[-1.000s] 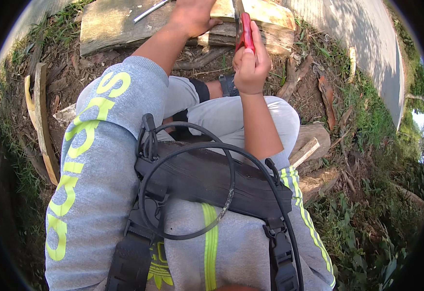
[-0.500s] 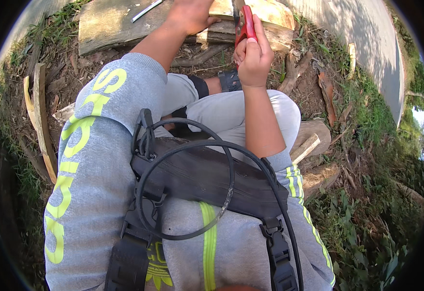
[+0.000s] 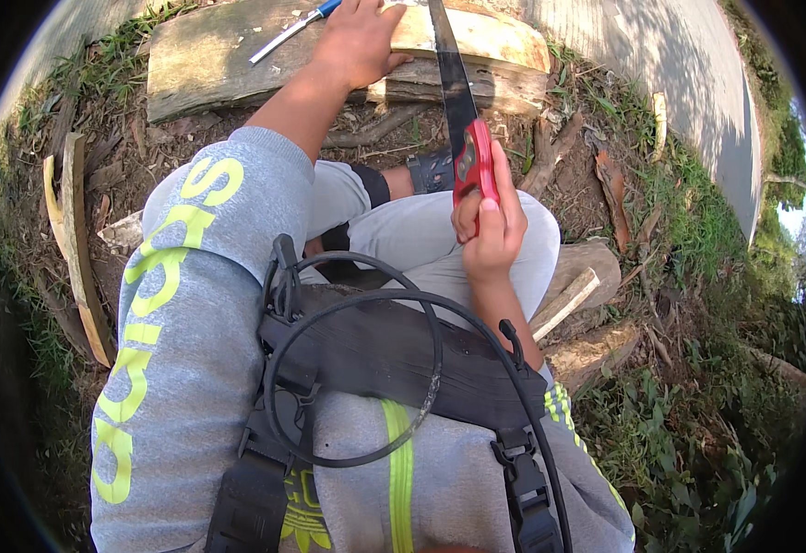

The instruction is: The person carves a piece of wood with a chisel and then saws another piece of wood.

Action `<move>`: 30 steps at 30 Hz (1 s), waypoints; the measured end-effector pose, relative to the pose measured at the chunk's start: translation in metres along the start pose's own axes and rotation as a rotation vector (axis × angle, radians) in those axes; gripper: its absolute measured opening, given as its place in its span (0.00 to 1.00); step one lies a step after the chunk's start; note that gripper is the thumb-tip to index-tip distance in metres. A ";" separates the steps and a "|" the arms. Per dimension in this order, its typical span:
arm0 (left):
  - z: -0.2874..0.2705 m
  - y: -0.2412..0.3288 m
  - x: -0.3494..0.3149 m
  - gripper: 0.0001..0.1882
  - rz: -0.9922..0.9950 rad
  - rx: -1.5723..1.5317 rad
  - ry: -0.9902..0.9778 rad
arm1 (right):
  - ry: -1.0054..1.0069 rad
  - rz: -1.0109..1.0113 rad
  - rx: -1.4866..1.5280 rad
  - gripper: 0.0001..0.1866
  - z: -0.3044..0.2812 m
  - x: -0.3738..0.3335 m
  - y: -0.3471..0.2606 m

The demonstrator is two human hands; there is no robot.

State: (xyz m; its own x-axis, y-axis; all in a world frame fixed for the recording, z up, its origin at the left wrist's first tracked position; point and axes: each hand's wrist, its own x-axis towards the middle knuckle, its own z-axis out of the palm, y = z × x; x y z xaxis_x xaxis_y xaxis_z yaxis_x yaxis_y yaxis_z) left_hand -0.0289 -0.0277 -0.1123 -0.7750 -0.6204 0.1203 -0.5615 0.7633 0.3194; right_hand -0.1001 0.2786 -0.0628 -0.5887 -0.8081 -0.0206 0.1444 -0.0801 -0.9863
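Observation:
A hand saw with a red handle [image 3: 477,158] and dark blade [image 3: 454,83] is in my right hand [image 3: 493,230], its fingers closed round the grip. The blade points away from me and lies across the near edge of a split log [image 3: 228,69], over its pale, cut section; the blade's far end runs up to the picture's top edge. My left hand [image 3: 361,41] rests on the log left of the blade, fingers spread and thumb over the near edge. Its fingertips reach the top edge of the picture. Beside it on the log lies a blue-handled chisel-like tool [image 3: 283,41].
My crossed legs [image 3: 412,226] sit close below the log. Long split sticks [image 3: 76,240] lie at the left, more wood pieces [image 3: 597,350] at the right. Bark and chips cover the soil. A paved road [image 3: 689,83] runs at the far right. A black cable [image 3: 329,456] loops before my chest.
My right hand has drawn the saw toward me, so more of the blade shows. My left hand stays on the log. The view has shifted slightly.

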 end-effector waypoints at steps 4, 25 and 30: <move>-0.005 0.009 0.000 0.41 -0.018 -0.035 -0.007 | 0.010 -0.017 0.013 0.33 0.005 0.018 0.010; 0.003 0.013 0.007 0.42 0.015 0.009 -0.018 | 0.043 -0.012 0.001 0.33 0.025 0.072 0.016; 0.018 0.001 0.003 0.42 0.098 0.094 0.103 | 0.031 -0.036 -0.168 0.34 -0.002 0.004 0.006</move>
State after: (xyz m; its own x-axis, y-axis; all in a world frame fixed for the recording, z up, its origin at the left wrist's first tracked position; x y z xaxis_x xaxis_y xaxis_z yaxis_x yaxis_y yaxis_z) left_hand -0.0371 -0.0263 -0.1284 -0.7961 -0.5537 0.2442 -0.5132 0.8316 0.2123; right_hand -0.1034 0.2759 -0.0694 -0.6154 -0.7881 0.0125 -0.0104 -0.0077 -0.9999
